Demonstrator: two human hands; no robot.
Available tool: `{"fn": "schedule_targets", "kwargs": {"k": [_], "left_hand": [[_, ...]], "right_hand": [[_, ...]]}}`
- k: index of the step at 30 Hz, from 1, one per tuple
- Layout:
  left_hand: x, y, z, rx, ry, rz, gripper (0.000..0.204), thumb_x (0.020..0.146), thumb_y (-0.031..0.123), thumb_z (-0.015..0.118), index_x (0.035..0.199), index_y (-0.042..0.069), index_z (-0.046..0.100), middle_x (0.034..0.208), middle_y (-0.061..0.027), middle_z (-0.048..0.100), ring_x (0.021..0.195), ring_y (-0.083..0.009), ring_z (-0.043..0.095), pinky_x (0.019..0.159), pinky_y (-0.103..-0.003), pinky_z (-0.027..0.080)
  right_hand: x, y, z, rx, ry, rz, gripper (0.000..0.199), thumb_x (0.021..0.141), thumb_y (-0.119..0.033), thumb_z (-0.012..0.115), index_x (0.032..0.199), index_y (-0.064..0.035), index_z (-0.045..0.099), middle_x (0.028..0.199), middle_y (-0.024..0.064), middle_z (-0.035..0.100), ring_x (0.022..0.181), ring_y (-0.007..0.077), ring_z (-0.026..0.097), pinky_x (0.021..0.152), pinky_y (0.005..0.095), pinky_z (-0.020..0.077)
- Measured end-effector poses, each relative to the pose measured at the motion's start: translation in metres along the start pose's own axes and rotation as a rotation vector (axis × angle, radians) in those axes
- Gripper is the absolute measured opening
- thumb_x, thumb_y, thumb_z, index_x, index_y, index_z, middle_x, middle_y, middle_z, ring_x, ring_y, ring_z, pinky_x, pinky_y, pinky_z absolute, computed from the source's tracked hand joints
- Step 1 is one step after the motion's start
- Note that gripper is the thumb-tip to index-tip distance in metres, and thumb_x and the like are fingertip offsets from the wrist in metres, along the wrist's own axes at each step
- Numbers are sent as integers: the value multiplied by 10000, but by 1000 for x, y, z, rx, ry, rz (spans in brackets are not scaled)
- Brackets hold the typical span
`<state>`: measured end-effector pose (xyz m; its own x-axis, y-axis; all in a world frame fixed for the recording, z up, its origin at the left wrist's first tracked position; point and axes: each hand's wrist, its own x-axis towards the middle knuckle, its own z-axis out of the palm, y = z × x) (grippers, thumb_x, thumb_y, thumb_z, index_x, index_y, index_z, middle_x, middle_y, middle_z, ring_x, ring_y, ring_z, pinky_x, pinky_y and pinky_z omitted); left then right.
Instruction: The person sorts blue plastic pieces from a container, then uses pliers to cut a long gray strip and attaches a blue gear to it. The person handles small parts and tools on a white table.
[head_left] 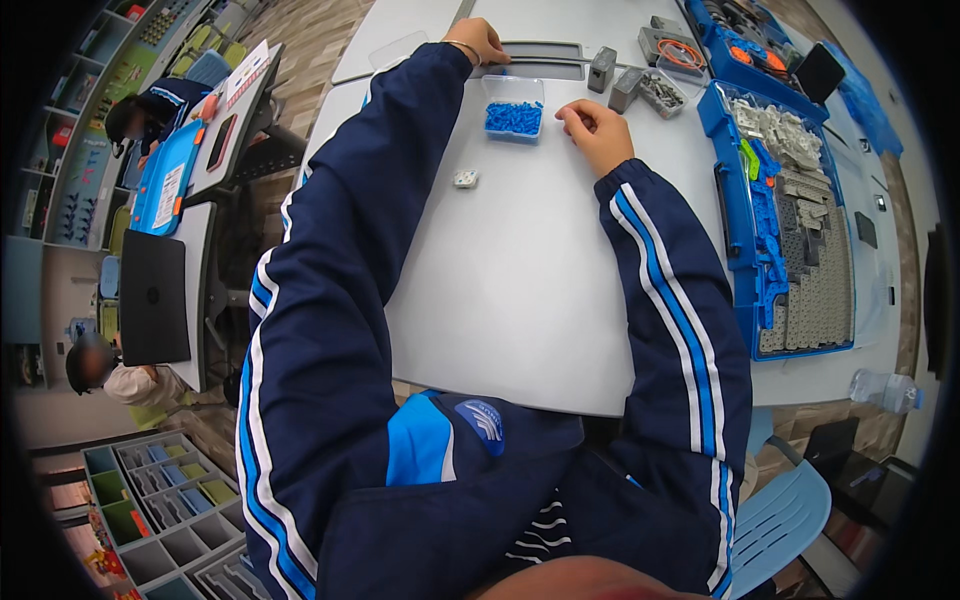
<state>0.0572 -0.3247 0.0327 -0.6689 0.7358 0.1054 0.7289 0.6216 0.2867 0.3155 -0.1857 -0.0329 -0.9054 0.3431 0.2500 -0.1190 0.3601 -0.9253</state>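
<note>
Far out to the left of the left hand, a laptop (pixel 152 300), a blue lid (pixel 170 185) and a phone (pixel 223 140) are seen on other furniture. The left hand (pixel 480 42) is lowered to a grey channel (pixel 545 70) at the far part of the desk (pixel 510 270); its fingers are bent and drawn close, and whether anything is pinched cannot be told. Below that hand, toward the body, a small white cube (pixel 466 180) is set on the desk. Between the hands, nearer the right, a clear box (pixel 515 90) is placed, partly filled with blue pins (pixel 514 119). Just beside it, the right hand (pixel 597 132) is held loosely curled; nothing is seen in it, though its palm is hidden. Beyond that hand, two grey blocks (pixel 602 69) are stood, with a box of metal parts (pixel 662 92) and an orange cable (pixel 680 53) farther right. Well to its right, a blue case (pixel 738 240) is packed with grey beams (pixel 820 300). Nearer the body, a bottle (pixel 882 390) is seen lying.
</note>
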Motion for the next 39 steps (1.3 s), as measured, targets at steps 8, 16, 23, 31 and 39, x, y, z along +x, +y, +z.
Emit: {"fn": "schedule_targets", "kwargs": {"k": [8, 16, 23, 31, 39], "left_hand": [[-9, 9, 10, -130, -81, -16, 306, 700, 219, 890, 933, 51, 784, 818, -106, 752, 684, -177, 726, 671, -296, 588], [-46, 25, -44, -486, 135, 79, 164, 836, 113, 748, 968, 17, 760, 853, -94, 758, 778, -157, 714, 708, -310, 569], [-142, 72, -65, -438, 144, 288, 106, 873, 107, 767, 953, 38, 769, 899, -65, 760, 858, -146, 718, 813, -282, 568], [-55, -2, -70, -398, 225, 116, 217, 819, 132, 771, 1010, 28, 775, 886, -110, 769, 783, -160, 719, 711, -304, 565], [23, -43, -36, 457, -150, -45, 170, 774, 113, 794, 931, 48, 789, 839, -90, 763, 756, -178, 727, 706, -312, 576]], "right_hand": [[-2, -3, 1, -13, 23, -10, 202, 951, -193, 633, 957, -30, 750, 830, 77, 748, 732, 146, 697, 715, 277, 534], [-1, 0, 1, 10, 18, -47, 212, 980, -215, 631, 979, -37, 746, 777, 16, 692, 717, 75, 628, 668, 220, 484], [-1, 2, 3, -34, 32, -30, 205, 947, -208, 636, 962, -43, 756, 828, 80, 747, 740, 162, 696, 709, 292, 533], [-2, -3, 1, -10, 22, -17, 214, 956, -214, 629, 958, -38, 752, 820, 73, 743, 737, 147, 694, 712, 280, 529], [-1, -3, -1, 6, 14, -16, 209, 958, -201, 630, 958, -30, 751, 823, 68, 744, 736, 140, 691, 712, 274, 527]]}}
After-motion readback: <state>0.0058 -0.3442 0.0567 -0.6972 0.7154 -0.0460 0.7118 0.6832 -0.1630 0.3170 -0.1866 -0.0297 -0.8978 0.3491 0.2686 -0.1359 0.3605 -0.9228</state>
